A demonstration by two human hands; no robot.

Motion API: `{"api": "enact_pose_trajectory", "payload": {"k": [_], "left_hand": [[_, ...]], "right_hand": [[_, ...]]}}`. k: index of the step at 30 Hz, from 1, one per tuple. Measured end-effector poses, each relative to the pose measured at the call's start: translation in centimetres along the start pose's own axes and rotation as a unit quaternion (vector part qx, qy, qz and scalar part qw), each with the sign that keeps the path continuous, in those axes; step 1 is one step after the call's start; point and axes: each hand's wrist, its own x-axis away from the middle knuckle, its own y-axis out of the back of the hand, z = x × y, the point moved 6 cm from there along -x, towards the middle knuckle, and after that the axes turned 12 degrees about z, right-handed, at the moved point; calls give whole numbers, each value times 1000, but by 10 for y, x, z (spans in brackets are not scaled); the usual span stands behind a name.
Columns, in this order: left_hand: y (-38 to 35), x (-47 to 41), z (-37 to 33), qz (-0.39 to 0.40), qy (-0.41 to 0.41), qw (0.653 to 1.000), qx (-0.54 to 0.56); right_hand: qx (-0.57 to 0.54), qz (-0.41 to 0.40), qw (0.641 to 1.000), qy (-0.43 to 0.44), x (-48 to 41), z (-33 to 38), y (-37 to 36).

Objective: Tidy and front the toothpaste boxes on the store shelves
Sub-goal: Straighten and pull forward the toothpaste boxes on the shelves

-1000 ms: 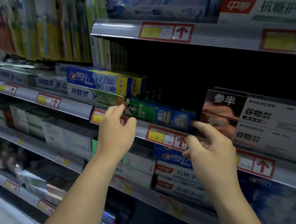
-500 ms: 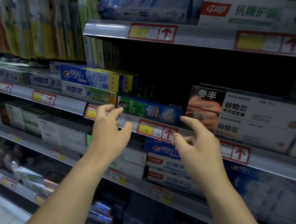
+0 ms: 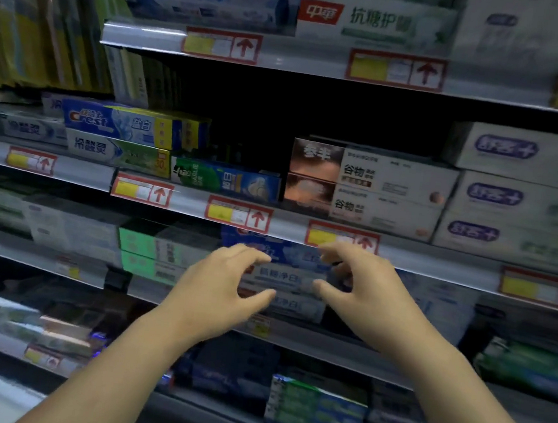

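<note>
A green and blue Darlie toothpaste box (image 3: pixel 225 181) lies flat at the front edge of the middle shelf (image 3: pixel 289 228), between a green-white box (image 3: pixel 118 155) and two stacked brown-white boxes (image 3: pixel 369 190). A blue Crest box (image 3: pixel 132 124) lies on top at the left. My left hand (image 3: pixel 224 288) and my right hand (image 3: pixel 362 289) hover below that shelf, in front of the blue and white boxes (image 3: pixel 281 273) of the shelf underneath. Both hands have loosely curled fingers and hold nothing.
White boxes with purple logos (image 3: pixel 520 198) are stacked at the right. The top shelf (image 3: pixel 287 53) carries a long white box (image 3: pixel 377 20). Hanging packs (image 3: pixel 33 13) fill the upper left. Lower shelves hold more boxes (image 3: pixel 315 408). Dark empty depth lies behind the Darlie box.
Both hands have let go of the Darlie box and dropped down below the middle shelf's edge. The view has shifted right and is blurred.
</note>
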Motion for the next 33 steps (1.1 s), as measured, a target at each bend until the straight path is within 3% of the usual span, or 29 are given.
{"api": "enact_pose_trajectory", "payload": {"k": [11, 18, 24, 30, 33], "left_hand": [[-91, -29, -78, 155, -68, 981, -98], [-153, -55, -165, 198, -151, 965, -89], [-202, -79, -245, 229, -155, 960, 38], [-227, -102, -282, 211, -38, 967, 135], [-234, -107, -288, 213, 27, 961, 174]], "right_hand": [[125, 128, 977, -114, 87, -122, -7], [105, 106, 969, -199, 149, -195, 13], [33, 32, 954, -296, 201, -263, 32], [-80, -127, 914, -376, 227, -318, 60], [-143, -169, 891, -397, 223, -336, 63]]}}
